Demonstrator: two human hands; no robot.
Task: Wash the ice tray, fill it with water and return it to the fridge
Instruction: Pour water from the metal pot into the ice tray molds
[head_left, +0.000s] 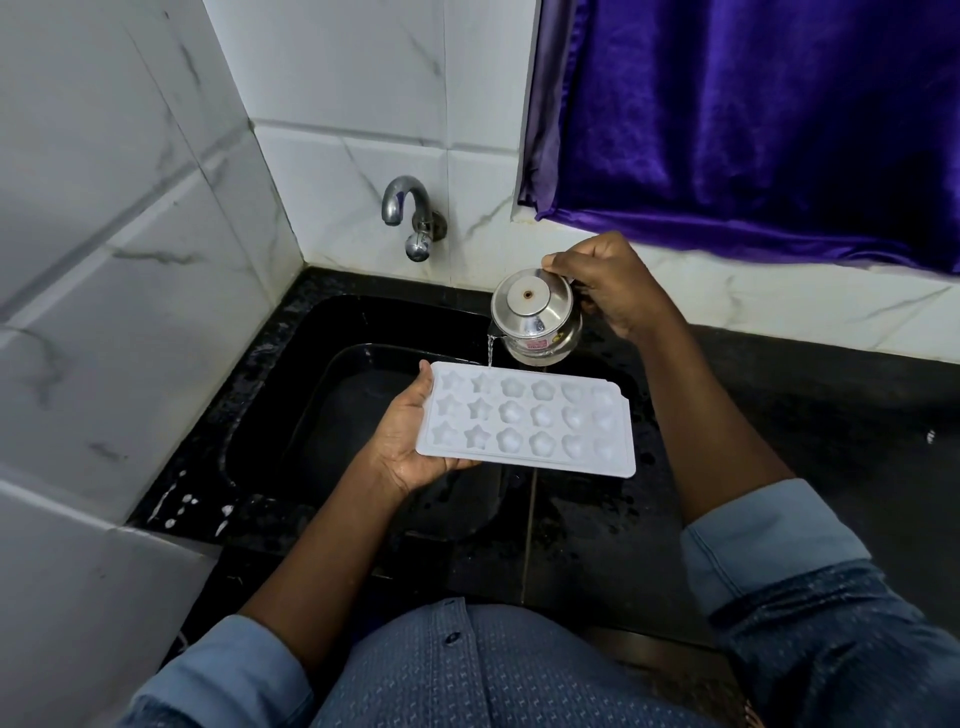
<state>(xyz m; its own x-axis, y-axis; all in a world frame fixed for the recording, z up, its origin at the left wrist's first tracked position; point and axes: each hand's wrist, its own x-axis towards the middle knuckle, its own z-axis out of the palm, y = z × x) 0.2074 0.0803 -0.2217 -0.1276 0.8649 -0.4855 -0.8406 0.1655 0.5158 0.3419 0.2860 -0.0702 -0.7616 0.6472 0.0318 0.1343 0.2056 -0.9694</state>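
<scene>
Fingers of the left hand (402, 441) hide beneath the ice tray (527, 418) — at its 12 o'clock, the label (540, 344) on the pot (532, 306) is too small to read.

Black stone bench (857, 405) in front of me, wet, beaded with droplets near the middle. A black sink (311, 374) sits sunk into its left part, hard against the tiled corner. White splashes (176, 512) dot the near-left edge by the wall.

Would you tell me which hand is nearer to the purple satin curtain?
Right. The right hand, gripping the tilted steel pot, is just below the purple satin curtain; the left hand holds the white ice tray, lower left.
</scene>
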